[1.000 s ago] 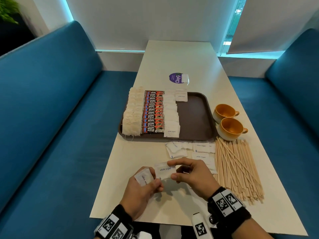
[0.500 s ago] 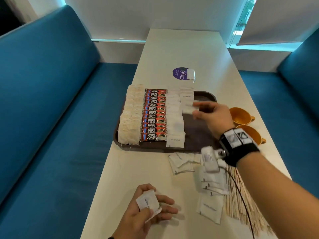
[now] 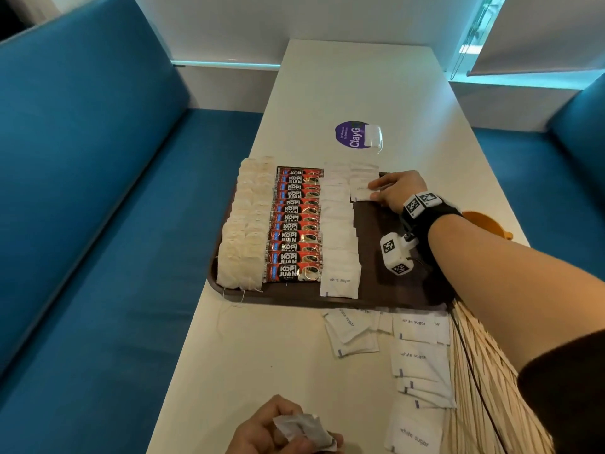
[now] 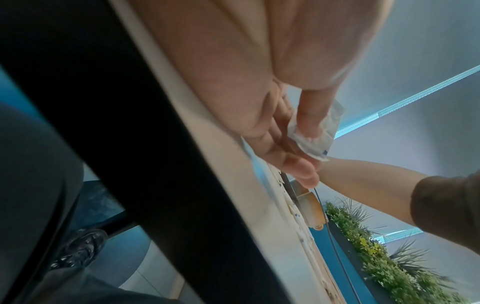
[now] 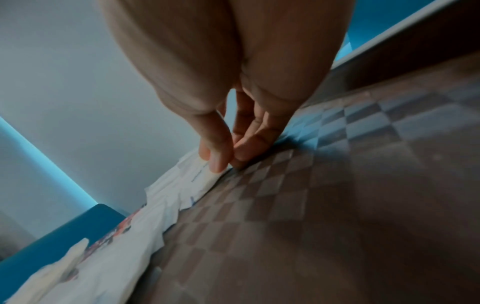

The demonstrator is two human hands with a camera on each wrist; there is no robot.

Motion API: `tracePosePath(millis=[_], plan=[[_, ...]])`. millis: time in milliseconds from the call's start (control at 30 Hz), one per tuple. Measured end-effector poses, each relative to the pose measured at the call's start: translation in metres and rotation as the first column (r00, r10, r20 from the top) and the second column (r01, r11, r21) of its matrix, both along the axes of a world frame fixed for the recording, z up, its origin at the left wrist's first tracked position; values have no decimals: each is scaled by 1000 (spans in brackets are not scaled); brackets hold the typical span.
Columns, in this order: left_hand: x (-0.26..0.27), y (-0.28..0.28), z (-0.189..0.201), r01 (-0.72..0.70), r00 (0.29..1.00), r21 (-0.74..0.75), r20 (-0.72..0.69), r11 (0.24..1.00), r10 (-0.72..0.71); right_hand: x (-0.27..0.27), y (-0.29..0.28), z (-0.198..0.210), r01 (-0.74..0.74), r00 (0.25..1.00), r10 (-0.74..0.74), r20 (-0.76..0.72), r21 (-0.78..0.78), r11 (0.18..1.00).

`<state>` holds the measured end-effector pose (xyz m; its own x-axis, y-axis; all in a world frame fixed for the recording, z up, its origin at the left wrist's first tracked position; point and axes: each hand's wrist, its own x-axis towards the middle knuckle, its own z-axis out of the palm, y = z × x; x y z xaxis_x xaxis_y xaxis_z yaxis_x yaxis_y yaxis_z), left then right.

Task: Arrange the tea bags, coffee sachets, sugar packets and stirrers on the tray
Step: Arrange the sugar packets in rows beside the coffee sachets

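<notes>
On the brown tray (image 3: 386, 290), tea bags (image 3: 244, 234) sit at the left, then coffee packs (image 3: 296, 224), then a row of sugar packs (image 3: 339, 237). The left hand (image 3: 281, 430) pinches a crumpled sugar pack (image 3: 304, 429) near the table edge. The right hand (image 3: 397, 190) pinches another sugar pack (image 3: 360, 193) at the tray's far end. Loose sugar packs (image 3: 420, 358) and wooden sticks (image 3: 481, 381) lie on the table (image 3: 353, 83).
</notes>
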<state>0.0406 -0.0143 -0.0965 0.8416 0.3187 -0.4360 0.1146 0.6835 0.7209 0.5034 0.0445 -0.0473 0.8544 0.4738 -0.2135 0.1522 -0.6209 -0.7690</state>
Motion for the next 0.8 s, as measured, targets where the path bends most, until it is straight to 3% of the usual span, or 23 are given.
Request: tracePosePath(millis=[167,367,467,600,700,800], plan=[[-3,1,-8,34,999,-34,33,999,-33,0,2,4,-1,999,4,45,-69,998],[-1,-2,4,-20,1000,41,17,999,20,-33,-17,35,65,998,-66,14,89,994],[1,-6,15,-45,999,198,-6,979,47,-77,-42,57,4,1000,-1,-18,171,985],[1,-12,20,-115,993,240,-5,964,119,-161,-96,75,-192,973,216,-81,236,952],[-2,-13,23,-120,993,325,25,938,118,-219,-135,67,-297,918,347,-190,250,922],[-6,-13,20,-135,991,420,39,897,130,-268,-165,49,-268,868,366,-335,302,915]])
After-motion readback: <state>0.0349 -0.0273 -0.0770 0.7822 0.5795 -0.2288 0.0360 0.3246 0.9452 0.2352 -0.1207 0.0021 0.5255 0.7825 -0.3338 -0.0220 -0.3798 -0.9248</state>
